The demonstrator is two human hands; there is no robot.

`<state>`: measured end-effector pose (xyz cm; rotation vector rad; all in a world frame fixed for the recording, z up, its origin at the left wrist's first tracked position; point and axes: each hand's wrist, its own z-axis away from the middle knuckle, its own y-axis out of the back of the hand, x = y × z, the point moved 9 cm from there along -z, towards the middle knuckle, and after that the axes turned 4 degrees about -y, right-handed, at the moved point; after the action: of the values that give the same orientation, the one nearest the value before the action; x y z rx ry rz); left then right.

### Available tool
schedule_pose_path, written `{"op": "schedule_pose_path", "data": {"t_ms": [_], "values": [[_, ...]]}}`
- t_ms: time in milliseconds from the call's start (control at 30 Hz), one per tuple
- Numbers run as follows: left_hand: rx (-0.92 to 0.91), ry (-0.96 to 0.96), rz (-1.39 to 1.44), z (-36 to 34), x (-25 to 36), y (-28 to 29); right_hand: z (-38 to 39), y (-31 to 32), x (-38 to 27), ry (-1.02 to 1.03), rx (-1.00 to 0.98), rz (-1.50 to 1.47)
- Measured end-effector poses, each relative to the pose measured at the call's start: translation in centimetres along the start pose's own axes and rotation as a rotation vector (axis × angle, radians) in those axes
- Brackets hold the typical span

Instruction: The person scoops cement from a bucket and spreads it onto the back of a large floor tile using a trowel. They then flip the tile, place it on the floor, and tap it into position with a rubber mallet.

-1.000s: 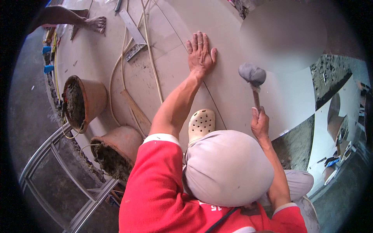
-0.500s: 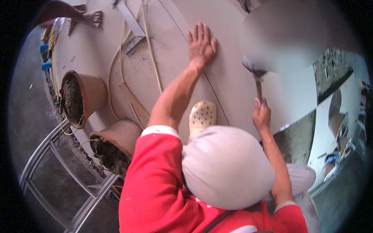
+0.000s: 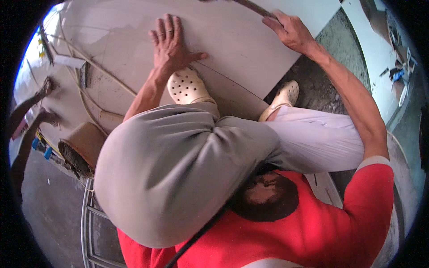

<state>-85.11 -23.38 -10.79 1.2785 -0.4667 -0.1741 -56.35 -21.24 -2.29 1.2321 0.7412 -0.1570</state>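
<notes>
My left hand (image 3: 170, 49) is pressed flat on a large pale floor tile, its fingers spread. A narrow dark joint (image 3: 232, 79) runs across the tiles near its thumb. My right hand (image 3: 292, 33) is wrapped round the wooden handle (image 3: 252, 6) of a mallet, above the tile's right part. The mallet's head lies mostly beyond the top edge of the view. Between my hands the large tile (image 3: 254, 58) ends in a corner, beside a strip of dark, rough bed (image 3: 313, 78).
My feet wear cream clogs (image 3: 190, 85), one on the tiles, one on the rough strip. A mortar bucket (image 3: 85, 147) lies tipped at left, near hoses (image 3: 100, 71) and a metal-bladed tool (image 3: 71, 61). Another person's hands (image 3: 44, 89) rest at far left. Broken scraps (image 3: 402, 67) lie at right.
My view has turned and shifted, so the hands sit higher in it. The left hand stays flat on the tile; the mallet, still in my right hand, has mostly passed out of the top.
</notes>
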Motion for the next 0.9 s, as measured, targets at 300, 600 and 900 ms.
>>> {"op": "schedule_pose_path", "data": {"t_ms": [300,600,900], "values": [[-0.029,-0.044,-0.013,-0.6,0.0,0.6,4.2,-4.2,2.8,0.030,-0.106,0.047],[-0.026,-0.054,-0.037,-0.4,-0.4,0.0,7.6,-4.7,6.4,-0.264,-0.375,0.165],[-0.045,-0.086,-0.095,0.1,-1.4,-1.2,9.0,0.5,9.3,-0.239,-0.401,0.128]]}}
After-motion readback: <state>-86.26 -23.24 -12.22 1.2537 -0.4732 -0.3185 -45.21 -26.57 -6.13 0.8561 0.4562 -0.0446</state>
